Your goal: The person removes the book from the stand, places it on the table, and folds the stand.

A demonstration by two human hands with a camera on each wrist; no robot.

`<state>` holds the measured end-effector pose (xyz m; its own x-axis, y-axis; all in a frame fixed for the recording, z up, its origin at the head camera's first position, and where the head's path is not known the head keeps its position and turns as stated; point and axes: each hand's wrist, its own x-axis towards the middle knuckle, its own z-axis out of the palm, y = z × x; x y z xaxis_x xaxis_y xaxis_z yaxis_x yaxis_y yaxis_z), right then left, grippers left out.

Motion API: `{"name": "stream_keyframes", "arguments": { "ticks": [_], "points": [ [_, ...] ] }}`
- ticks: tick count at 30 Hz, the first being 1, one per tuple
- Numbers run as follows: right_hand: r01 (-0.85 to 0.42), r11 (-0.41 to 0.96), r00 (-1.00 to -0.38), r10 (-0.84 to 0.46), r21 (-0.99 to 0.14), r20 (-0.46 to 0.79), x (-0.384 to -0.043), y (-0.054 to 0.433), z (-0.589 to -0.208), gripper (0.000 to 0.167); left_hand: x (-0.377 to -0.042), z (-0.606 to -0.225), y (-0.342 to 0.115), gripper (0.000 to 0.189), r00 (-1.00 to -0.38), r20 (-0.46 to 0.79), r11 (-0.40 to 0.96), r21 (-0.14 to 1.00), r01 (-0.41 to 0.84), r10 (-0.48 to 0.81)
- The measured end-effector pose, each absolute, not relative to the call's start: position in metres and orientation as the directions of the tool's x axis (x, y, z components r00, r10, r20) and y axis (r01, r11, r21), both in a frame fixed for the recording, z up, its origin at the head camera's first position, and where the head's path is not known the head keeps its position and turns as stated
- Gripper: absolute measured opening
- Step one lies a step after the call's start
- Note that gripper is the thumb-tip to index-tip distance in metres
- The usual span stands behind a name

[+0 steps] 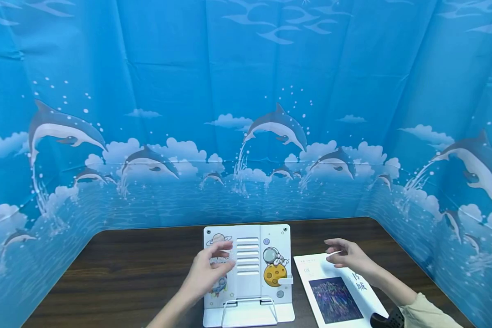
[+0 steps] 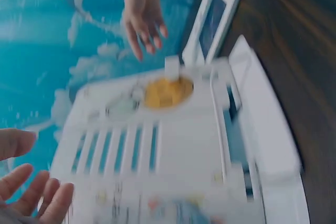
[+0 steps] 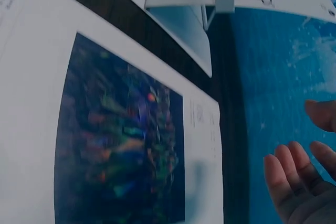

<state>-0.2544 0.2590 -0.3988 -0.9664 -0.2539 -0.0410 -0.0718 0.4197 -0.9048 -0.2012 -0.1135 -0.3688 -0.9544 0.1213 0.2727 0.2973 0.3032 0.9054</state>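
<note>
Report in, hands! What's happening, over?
Left hand empty, before white stand. Right hand empty, near magazine. Stand propped up, no magazine on it. No obstruction seen.

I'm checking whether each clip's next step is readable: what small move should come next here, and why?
Probably the right hand should lower and grip the magazine near its top edge: it hovers just above, holding nothing, while the upright book stand beside the magazine bears nothing and the left hand is empty too.
</note>
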Motion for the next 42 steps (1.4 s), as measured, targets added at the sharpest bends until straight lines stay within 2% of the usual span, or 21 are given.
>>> {"name": "stream_keyframes", "arguments": {
  "ticks": [5, 11, 16, 26, 42],
  "points": [
    [-0.107, 0.355, -0.961, -0.275, -0.929, 0.005, -0.250, 0.238, -0.397, 0.063, -0.203, -0.372, -0.147, 0.037, -0.945, 0.327, 0.335, 0.893, 0.299, -0.028],
    [-0.133, 0.297, -0.959, -0.281, -0.946, 0.047, -0.248, 0.214, -0.396, 0.059, -0.211, -0.381, -0.175, 0.038, -0.908, 0.402, 0.389, 0.860, 0.330, -0.119],
    [-0.144, 0.276, -0.958, -0.280, -0.950, 0.064, -0.247, 0.196, -0.398, 0.056, -0.216, -0.388, -0.188, 0.048, -0.924, 0.349, 0.405, 0.876, 0.263, -0.154],
    [-0.166, 0.265, -0.962, -0.253, -0.950, 0.097, -0.246, 0.170, -0.406, 0.053, -0.226, -0.404, -0.198, 0.060, -0.976, 0.206, 0.393, 0.905, 0.164, -0.067],
    [-0.169, 0.247, -0.976, -0.175, -0.954, 0.128, -0.247, 0.152, -0.419, 0.042, -0.228, -0.421, -0.187, 0.056, -0.980, 0.199, 0.305, 0.932, 0.193, 0.014]
  ]
}}
